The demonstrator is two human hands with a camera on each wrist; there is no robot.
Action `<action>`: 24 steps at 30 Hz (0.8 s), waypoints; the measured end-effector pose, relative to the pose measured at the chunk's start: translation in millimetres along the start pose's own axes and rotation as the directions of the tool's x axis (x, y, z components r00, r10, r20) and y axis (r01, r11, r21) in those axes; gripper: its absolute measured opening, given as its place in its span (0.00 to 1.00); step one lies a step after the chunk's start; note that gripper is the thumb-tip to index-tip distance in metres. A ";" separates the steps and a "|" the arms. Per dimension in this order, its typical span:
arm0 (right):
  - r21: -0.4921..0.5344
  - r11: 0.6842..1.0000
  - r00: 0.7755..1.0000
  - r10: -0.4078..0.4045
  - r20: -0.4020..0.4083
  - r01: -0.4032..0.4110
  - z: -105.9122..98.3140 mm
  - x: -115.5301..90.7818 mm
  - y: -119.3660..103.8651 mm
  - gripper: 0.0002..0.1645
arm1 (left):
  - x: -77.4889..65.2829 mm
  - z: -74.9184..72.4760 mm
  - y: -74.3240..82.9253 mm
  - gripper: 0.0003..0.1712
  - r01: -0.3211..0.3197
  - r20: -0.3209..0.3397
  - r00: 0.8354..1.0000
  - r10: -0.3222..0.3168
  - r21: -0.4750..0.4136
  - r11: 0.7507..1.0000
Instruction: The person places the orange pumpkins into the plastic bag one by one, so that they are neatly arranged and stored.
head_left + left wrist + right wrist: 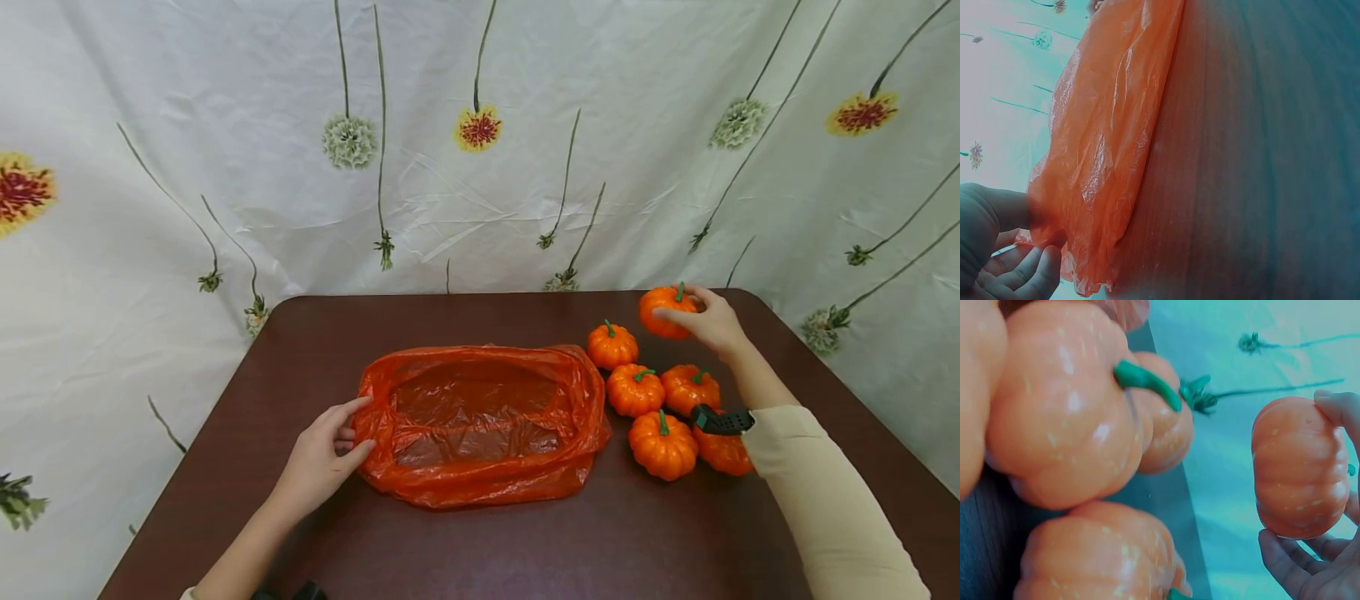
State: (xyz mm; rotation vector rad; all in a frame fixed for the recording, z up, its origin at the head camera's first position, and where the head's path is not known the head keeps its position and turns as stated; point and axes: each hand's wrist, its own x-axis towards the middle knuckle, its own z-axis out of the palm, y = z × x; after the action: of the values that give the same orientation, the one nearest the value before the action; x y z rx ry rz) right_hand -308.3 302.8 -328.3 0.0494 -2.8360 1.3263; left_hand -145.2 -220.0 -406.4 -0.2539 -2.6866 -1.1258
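Note:
An orange plastic bag (487,487) lies on the table with its wide mouth facing up. At the bag's left end, my left hand (326,454) holds the rim between thumb and fingers; the left wrist view shows the thin, creased film (1110,125) at its fingertips. Over the far right of the table, my right hand (712,321) grips a small orange pumpkin (663,312) with a green stem. In the right wrist view, the thumb and fingers clasp opposite sides of this pumpkin (1300,469).
Several similar pumpkins (663,446) cluster right of the bag, one partly hidden by the right wrist's black strap (720,420). A dark brown table (480,554) carries everything. Behind it hangs a pale flowered cloth (420,192).

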 end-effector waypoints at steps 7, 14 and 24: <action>0.030 0.998 0.999 -0.053 0.005 0.052 6.0 -10.9 -17.7 0.52 | -0.4 -0.5 0.8 0.32 0.002 0.000 1.000 -0.002 0.000 1.000; 0.064 0.993 0.994 -0.107 0.035 0.104 16.3 -21.0 -32.5 0.52 | -0.2 -1.3 1.4 0.32 0.009 0.003 1.000 -0.009 0.007 1.000; 0.076 0.979 0.977 -0.194 0.084 0.188 32.6 -32.3 -50.5 0.44 | -0.6 -0.6 0.1 0.33 -0.013 -0.008 1.000 0.013 0.012 1.000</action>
State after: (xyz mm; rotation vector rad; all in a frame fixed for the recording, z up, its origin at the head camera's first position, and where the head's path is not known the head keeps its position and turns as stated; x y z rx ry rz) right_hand -274.3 246.2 -311.2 0.3831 -2.7712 1.4119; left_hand -144.6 -220.4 -406.1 -0.2632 -2.6795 -1.1048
